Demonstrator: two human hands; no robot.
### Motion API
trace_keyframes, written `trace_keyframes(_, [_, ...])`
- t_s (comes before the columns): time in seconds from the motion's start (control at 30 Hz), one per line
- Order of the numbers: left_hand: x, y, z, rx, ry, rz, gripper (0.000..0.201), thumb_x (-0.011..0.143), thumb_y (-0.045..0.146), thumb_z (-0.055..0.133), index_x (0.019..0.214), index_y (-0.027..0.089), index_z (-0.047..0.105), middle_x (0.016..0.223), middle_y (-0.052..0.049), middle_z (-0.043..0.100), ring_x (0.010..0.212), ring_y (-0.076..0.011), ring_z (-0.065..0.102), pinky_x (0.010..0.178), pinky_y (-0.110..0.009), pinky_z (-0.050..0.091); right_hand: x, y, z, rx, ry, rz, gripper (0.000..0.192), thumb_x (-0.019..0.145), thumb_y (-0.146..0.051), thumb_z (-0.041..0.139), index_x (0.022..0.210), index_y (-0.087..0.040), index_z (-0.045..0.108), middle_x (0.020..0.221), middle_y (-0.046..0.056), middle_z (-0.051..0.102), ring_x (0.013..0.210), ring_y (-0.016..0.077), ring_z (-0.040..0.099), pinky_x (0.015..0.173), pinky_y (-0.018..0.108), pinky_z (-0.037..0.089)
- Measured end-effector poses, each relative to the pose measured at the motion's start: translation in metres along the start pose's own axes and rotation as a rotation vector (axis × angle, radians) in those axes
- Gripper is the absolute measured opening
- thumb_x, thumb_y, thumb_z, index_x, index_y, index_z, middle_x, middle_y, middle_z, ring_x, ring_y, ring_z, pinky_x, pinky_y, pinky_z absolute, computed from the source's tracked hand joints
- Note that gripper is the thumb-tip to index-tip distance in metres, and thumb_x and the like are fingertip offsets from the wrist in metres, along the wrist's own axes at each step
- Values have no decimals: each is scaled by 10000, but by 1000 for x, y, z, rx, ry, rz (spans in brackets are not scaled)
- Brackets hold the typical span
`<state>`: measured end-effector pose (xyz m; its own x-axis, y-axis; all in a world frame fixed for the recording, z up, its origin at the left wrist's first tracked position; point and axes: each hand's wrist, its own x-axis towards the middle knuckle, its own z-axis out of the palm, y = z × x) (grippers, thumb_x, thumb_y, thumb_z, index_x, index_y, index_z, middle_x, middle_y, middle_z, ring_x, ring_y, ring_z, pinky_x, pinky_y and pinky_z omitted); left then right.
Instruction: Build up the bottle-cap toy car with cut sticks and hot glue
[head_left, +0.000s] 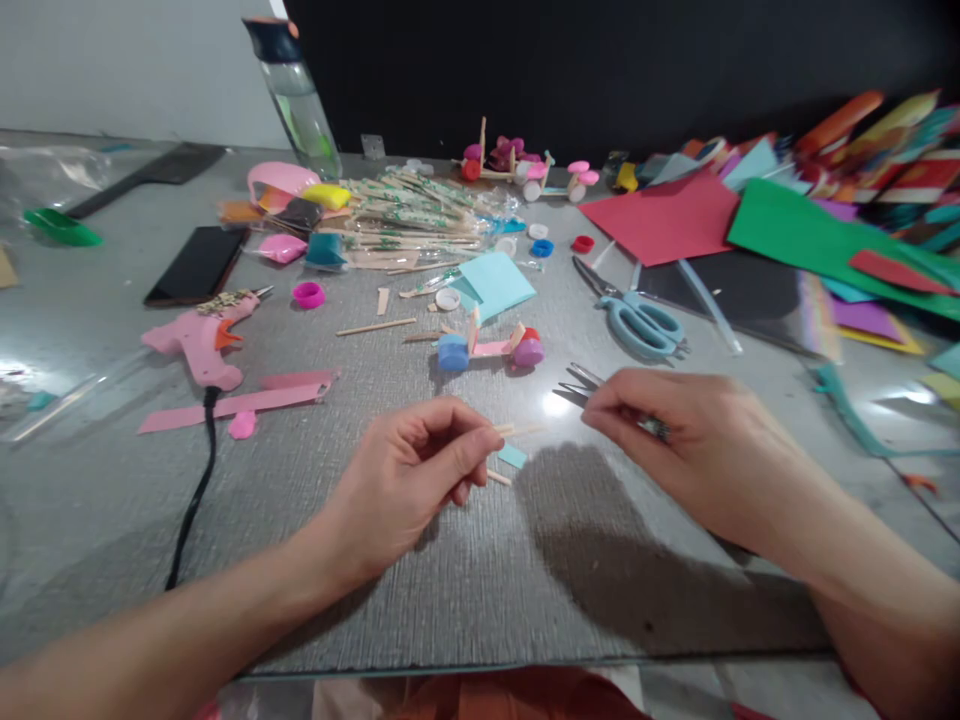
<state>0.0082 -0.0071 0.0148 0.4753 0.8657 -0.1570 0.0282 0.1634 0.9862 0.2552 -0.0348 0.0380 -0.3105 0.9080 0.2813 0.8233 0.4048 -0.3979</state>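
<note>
One thin wooden stick sits pinched in the left hand; the right hand grips a pointed metal tool above the tabletop.

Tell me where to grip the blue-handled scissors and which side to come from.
Best taken by the handle loops, probably from the person's near right side. The blue-handled scissors lie flat on the table with their blades pointing away and to the left, so the loops face that approach. The right hand is nearer, but already holds a metal-tipped tool.
</note>
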Motion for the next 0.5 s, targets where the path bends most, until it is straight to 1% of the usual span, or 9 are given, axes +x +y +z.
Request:
trace_keyframes(0.03, [0, 0, 0, 1, 0, 4, 180, 929, 273, 684, 781, 171, 679, 626, 61, 600, 506, -22, 503, 451, -114, 372, 0, 2, 0, -46, 7, -29, 105, 958, -205, 599, 897, -206, 684, 884, 43, 716, 782, 195, 653, 672, 310, 453])
trace_keyframes(0.07, [0, 0, 0, 4, 2, 9, 177, 927, 273, 687, 783, 171, 683, 625, 61, 600, 508, -21, 502, 455, -112, 375, 0, 4, 0, -71, 2, -50, 116, 966, -207, 586, 898, -201, 679, 912, 57, 716, 809, 206, 660, 690, 320, 457])
trace_keyframes(0.13, [-2, -1, 1, 16, 13, 20, 164, 924, 274, 690, 795, 173, 692, 626, 60, 604, 513, -21, 503, 462, -110, 379, 1, 6, 0, -83, -8, -58, 141, 987, -227, 557, 903, -195, 666, 899, 60, 712, 783, 204, 664, 675, 319, 458])
trace_keyframes(0.23, [-3, -2, 3, 48, 50, 49, 156, 922, 266, 684, 797, 174, 696, 624, 59, 605, 527, -25, 504, 477, -108, 387, 2, 10, -4, -155, 12, -15, 158, 1004, -253, 512, 975, -195, 656, 884, 58, 717, 735, 207, 670, 640, 321, 450])
trace_keyframes(0.27, [-3, -2, 3, 60, 58, 59, 157, 921, 265, 681, 795, 173, 697, 623, 58, 604, 532, -27, 503, 483, -109, 392, 2, 12, -6, -199, 3, 12, 179, 1009, -273, 496, 972, -199, 654, 853, 53, 714, 715, 215, 669, 628, 328, 445])
trace_keyframes(0.3, [-3, -3, 3, 67, 64, 67, 154, 921, 263, 678, 797, 174, 700, 625, 57, 604, 536, -29, 504, 489, -110, 398, 1, 15, -9, -249, -27, 45, 211, 1016, -301, 477, 944, -208, 652, 803, 42, 704, 681, 222, 663, 608, 335, 436])
trace_keyframes(0.37, [-3, -3, 1, 77, 70, 87, 151, 915, 260, 680, 793, 174, 702, 626, 54, 605, 541, -33, 508, 501, -114, 410, -4, 22, -14, -359, -128, 96, 290, 1028, -365, 430, 886, -230, 643, 737, 26, 678, 651, 247, 660, 584, 355, 425])
trace_keyframes(0.43, [-3, -3, 0, 74, 85, 108, 144, 907, 254, 685, 789, 173, 704, 622, 52, 604, 543, -36, 513, 509, -118, 419, -14, 29, -16, -455, -219, 107, 356, 1034, -431, 376, 900, -238, 644, 795, 44, 683, 734, 293, 692, 618, 400, 459])
trace_keyframes(0.5, [-3, -3, -2, 52, 101, 128, 139, 906, 256, 684, 796, 175, 707, 622, 50, 609, 541, -37, 516, 513, -120, 424, -29, 35, -15, -488, -234, 112, 438, 1024, -533, 343, 914, -236, 646, 864, 60, 685, 766, 306, 709, 640, 428, 496])
